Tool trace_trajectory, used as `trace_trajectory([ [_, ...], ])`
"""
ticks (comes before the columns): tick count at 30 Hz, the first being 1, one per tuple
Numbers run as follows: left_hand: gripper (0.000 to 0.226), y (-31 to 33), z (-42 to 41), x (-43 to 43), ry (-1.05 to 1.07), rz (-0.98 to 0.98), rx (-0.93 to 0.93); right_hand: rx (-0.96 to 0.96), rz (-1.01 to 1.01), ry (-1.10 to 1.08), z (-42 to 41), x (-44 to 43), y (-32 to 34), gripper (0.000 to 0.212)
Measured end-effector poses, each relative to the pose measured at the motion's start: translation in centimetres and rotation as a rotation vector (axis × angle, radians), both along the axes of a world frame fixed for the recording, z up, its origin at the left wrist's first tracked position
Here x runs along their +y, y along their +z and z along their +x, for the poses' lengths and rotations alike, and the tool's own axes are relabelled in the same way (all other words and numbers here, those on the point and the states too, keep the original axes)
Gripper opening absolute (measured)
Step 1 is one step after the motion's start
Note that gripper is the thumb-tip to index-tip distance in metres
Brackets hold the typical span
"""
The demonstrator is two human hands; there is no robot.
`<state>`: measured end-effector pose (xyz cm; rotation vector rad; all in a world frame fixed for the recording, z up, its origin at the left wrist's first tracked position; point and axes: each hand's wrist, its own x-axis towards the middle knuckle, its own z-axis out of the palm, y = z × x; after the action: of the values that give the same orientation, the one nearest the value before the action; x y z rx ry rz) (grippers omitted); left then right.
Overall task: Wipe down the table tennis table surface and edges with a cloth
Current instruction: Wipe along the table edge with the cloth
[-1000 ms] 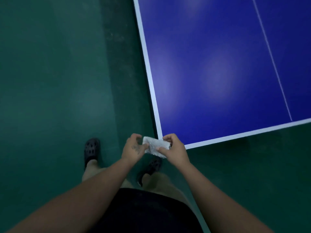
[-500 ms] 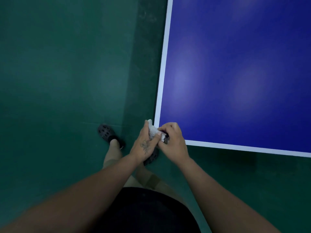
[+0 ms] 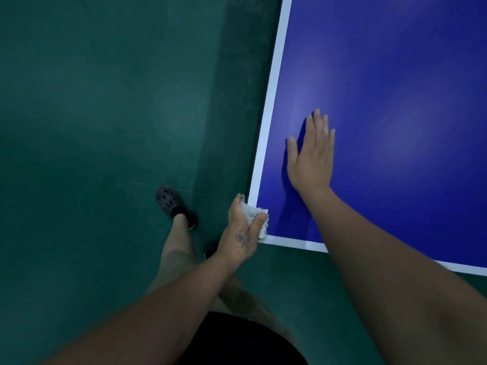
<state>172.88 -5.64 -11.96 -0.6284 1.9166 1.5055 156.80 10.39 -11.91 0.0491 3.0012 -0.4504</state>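
The blue table tennis table (image 3: pixel 395 75) with white edge lines fills the upper right, its near left corner just in front of me. My left hand (image 3: pixel 241 233) grips a folded white cloth (image 3: pixel 257 214) and holds it against that corner, thumb on top. My right hand (image 3: pixel 312 154) lies flat on the blue surface a little inside the left edge, fingers straight and pointing away from me.
Dark green floor (image 3: pixel 105 114) spreads to the left and below the table. My feet in dark perforated clogs (image 3: pixel 171 201) stand on it beside the corner.
Both hands were together holding the cloth at the corner. Now the right hand has let go and moved onto the table top, flat. The left hand keeps the cloth at the corner.
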Motion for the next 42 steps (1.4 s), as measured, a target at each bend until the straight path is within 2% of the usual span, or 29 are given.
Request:
trace_trajectory([
  [5,0.09,-0.1,-5.3,0.0,-0.007,0.021,-0.039,0.001,0.081,-0.047,-6.6,-1.1,-0.4,0.071],
  [10,0.091,0.0,-15.1,0.3,-0.016,0.053,-0.043,0.044,0.154,-0.088,-7.0,-1.3,-0.2,0.069],
  [11,0.085,0.1,-17.6,0.3,-0.026,0.063,-0.039,0.049,0.161,-0.095,-7.0,-1.3,-0.3,0.068],
  [14,0.029,0.1,-25.3,0.4,-0.077,0.155,0.103,0.05,0.157,-0.107,-7.3,-1.3,-0.5,0.066],
  [16,0.037,0.2,-31.2,0.7,-0.084,0.178,0.151,0.053,0.144,-0.111,-7.4,-1.2,-0.7,0.064],
  [18,0.034,0.7,-36.3,1.0,-0.078,0.129,0.128,0.069,0.134,-0.111,-7.4,-1.2,-0.9,0.064],
  [22,0.038,1.6,-41.3,1.3,-0.042,0.091,0.116,0.097,0.117,-0.101,-7.3,-1.2,-1.2,0.062],
  [23,0.037,2.0,-41.4,1.1,-0.031,0.068,0.118,0.101,0.115,-0.098,-7.3,-1.2,-1.2,0.062],
  [25,0.019,2.3,-40.9,1.0,0.021,0.08,0.172,0.097,0.113,-0.096,-7.3,-1.2,-1.2,0.061],
  [30,0.033,2.0,-35.5,0.4,-0.041,0.214,0.258,0.074,0.112,-0.104,-7.4,-1.4,-1.0,0.058],
  [34,0.029,1.7,-28.1,0.1,-0.026,0.286,0.231,0.064,0.124,-0.102,-7.4,-1.4,-0.7,0.059],
  [37,0.014,0.7,-22.5,0.1,-0.008,0.211,0.148,0.057,0.119,-0.099,-6.9,-1.5,-0.3,0.06],
  [39,0.043,0.4,-19.2,0.1,-0.001,0.165,0.059,0.048,0.102,-0.094,-7.0,-1.6,0.1,0.062],
  [42,0.065,1.4,-12.6,-0.3,-0.032,0.081,0.007,0.02,0.043,-0.044,-6.1,-1.2,0.9,0.062],
])
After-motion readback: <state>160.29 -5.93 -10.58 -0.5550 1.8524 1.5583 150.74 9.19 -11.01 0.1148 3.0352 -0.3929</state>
